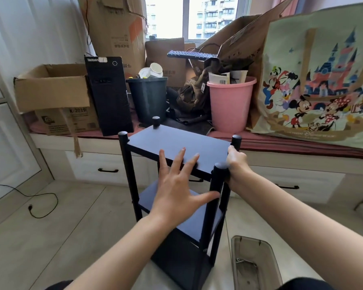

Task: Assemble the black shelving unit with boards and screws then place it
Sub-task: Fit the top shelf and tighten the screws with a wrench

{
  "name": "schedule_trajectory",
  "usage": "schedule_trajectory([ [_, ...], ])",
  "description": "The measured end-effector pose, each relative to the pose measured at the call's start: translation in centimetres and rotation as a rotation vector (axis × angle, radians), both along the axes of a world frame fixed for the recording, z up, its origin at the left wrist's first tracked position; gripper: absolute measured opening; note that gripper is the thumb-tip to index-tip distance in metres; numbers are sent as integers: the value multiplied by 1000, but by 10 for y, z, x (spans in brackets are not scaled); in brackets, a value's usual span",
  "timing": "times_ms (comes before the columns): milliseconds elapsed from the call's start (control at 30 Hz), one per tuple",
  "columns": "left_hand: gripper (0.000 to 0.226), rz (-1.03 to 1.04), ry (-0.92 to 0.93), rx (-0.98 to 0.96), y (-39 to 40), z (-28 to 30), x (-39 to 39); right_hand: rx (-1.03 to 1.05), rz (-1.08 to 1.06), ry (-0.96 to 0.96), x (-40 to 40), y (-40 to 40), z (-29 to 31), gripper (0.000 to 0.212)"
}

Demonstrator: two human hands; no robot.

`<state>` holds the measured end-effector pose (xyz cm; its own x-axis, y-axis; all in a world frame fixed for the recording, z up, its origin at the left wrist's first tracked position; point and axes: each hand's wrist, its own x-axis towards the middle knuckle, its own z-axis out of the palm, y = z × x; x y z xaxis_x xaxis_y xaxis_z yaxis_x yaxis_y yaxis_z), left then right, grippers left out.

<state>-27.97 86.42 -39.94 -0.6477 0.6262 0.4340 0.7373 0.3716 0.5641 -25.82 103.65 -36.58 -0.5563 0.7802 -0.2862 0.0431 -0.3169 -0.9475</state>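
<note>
We are looking down at a black shelving unit [176,174] standing upright on a pale tiled floor [61,216], just in front of a long window seat [281,143] crowded with cardboard boxes, a black computer tower [108,95], a dark bin and a pink plastic bucket [231,103]. The unit looks fully built: three flat matte boards, the top one [176,141] smooth and rectangular, held between four round black posts with capped ends. We judge the assembly step finished and the placing step in hand.

Our left hand [176,193] hovers over the near edge of the top board, fingers spread wide and holding nothing. Our right hand [237,162] is at the right side of the top board, between the two right posts; it seems to grip the edge there, though the fingers are mostly hidden.

The next move likely calls for a firm two-handed hold and a level lift, since the tall, narrow frame could tip.

A clear plastic tray [254,266] lies on the floor near the unit's right foot, with what may be a leftover screw inside.
</note>
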Motion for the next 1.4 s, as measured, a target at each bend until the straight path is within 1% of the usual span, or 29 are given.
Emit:
schedule_trajectory([
  [33,105,24,18,-20,4,-1,3,-3,13,-2,3,-2,-1,41],
  [100,108,47,48,-53,7,-2,3,-32,46,27,10,-4,-2,40],
  [200,106,16,61,-51,4,-3,-5,-134,140,108,23,-6,-1,28],
  [300,101,-34,92,-21,-6,-1,-21,-153,254,122,34,-6,2,18],
  [367,96,-81,65,-5,-16,2,-35,-133,342,102,39,-7,2,14],
  [433,89,-126,-18,-8,-29,5,-48,-148,435,102,41,-11,1,12],
  [500,82,-156,-116,-25,-42,9,-58,-164,518,96,42,-15,2,19],
  [533,80,-160,-155,-25,-48,11,-61,-151,561,69,43,-16,4,26],
  [600,79,-144,-231,-6,-60,14,-64,-48,613,-36,47,-14,9,44],
  [667,79,-118,-328,33,-69,15,-65,175,537,-154,49,-9,12,50],
  [700,79,-113,-372,60,-71,15,-64,294,460,-172,49,-6,11,46],
  [767,80,-109,-431,142,-73,12,-60,478,347,-101,44,-5,9,30],
  [800,80,-107,-452,196,-72,9,-58,529,355,-46,41,-7,7,22],
  [833,80,-105,-474,252,-70,7,-57,551,405,7,38,-10,4,20],
  [900,77,-90,-515,338,-64,3,-53,538,524,84,30,-18,-2,24],
  [933,76,-75,-529,367,-61,2,-51,512,548,122,26,-22,-3,23],
  [967,76,-52,-538,401,-57,3,-48,483,538,164,22,-26,-5,19],
  [1067,71,34,-511,541,-43,3,-43,453,410,239,12,-31,-9,10],
  [1167,55,37,-560,637,-36,-1,-42,432,371,276,6,-29,-17,12],
  [1267,44,3,-545,664,-37,-2,-43,412,407,325,2,-26,-21,15],
  [1400,41,13,-549,677,-36,-2,-45,419,442,345,-2,-20,-25,23],
])
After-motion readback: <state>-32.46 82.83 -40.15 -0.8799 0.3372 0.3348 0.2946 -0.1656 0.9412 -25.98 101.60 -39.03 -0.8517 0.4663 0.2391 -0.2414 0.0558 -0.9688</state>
